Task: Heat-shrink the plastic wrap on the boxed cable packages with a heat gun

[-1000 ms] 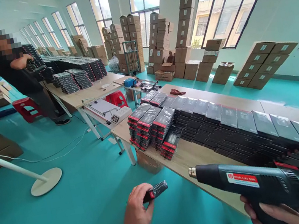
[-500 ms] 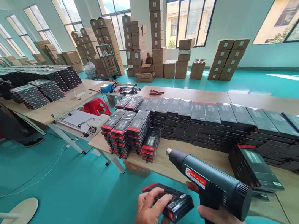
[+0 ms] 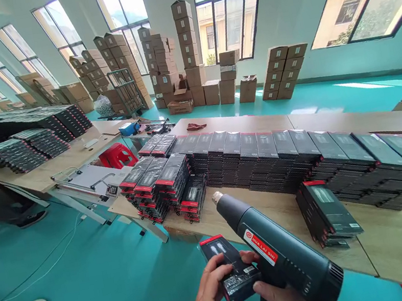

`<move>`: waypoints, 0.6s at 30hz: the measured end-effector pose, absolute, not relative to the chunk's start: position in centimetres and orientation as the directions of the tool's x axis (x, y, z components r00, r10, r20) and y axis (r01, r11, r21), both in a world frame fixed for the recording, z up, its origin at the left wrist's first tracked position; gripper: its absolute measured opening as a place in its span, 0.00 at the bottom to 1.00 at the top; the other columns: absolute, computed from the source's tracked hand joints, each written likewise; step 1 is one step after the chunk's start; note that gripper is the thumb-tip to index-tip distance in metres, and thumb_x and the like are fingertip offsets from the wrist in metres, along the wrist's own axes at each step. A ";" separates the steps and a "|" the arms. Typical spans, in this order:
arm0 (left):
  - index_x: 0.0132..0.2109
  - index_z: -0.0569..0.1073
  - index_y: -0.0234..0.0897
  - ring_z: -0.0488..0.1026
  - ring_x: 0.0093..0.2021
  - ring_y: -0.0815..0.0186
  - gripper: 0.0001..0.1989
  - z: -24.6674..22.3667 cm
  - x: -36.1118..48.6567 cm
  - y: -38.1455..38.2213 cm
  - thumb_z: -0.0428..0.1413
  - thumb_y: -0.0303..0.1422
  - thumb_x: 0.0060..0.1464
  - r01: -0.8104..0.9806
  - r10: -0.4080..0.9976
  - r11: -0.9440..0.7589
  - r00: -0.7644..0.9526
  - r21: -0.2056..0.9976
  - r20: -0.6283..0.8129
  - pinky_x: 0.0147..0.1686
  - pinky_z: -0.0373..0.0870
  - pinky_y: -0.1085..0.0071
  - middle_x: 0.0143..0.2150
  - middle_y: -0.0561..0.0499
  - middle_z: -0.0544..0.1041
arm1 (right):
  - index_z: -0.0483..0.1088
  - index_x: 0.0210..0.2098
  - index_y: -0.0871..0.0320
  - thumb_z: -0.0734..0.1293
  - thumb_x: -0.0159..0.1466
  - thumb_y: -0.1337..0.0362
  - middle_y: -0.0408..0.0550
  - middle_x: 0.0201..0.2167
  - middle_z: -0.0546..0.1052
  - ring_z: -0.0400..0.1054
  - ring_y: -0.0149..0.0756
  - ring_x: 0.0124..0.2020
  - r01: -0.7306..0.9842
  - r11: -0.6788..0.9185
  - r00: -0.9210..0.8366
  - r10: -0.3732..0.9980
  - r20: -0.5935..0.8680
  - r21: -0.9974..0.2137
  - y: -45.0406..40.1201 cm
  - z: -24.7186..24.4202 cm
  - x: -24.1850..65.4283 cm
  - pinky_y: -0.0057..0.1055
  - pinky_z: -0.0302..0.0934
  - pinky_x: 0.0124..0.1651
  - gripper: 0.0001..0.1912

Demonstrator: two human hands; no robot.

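Observation:
My left hand (image 3: 213, 293) holds a small black-and-red box (image 3: 225, 252) in clear film, its fingers across the top face and its thumb off the near end. The box's printed face is turned up, with its red end pointing away. My right hand (image 3: 284, 299) is closed around the handle of a dark green heat gun (image 3: 280, 248) with a red label. The gun's metal nozzle points to the far left, above the table edge. My right thumb and a fingertip lie against the box's right side, close to the gun's handle.
Wrapped boxes (image 3: 164, 172) are piled at the table's left end. A long row of stacked black boxes (image 3: 266, 146) runs along the wooden table (image 3: 397, 245). One shorter stack (image 3: 326, 209) stands nearer. A frame-type sealer (image 3: 93, 182) sits left, with a red stool (image 3: 118, 155) behind.
The box has turned so its printed face shows, and it has come against my right fingers. My left thumb has come off it. The view has swung right.

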State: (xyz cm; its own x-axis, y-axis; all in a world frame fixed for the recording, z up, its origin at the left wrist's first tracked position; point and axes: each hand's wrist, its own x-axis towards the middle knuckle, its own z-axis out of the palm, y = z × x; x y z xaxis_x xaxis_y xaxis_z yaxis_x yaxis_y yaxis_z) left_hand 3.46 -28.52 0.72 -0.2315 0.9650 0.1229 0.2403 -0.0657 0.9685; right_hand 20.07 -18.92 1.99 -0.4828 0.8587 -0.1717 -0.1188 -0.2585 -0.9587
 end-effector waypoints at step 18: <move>0.53 0.78 0.45 0.73 0.58 0.52 0.19 2.8 2.5 -28.9 0.52 0.46 0.61 0.423 0.958 -0.066 -0.227 0.904 0.176 0.54 0.74 0.58 0.60 0.42 0.74 | 0.74 0.54 0.44 0.74 0.54 0.48 0.48 0.48 0.81 0.68 0.61 0.58 -0.028 -0.199 -0.503 0.850 -0.158 -0.980 -19.4 2.6 20.8 0.53 0.61 0.63 0.29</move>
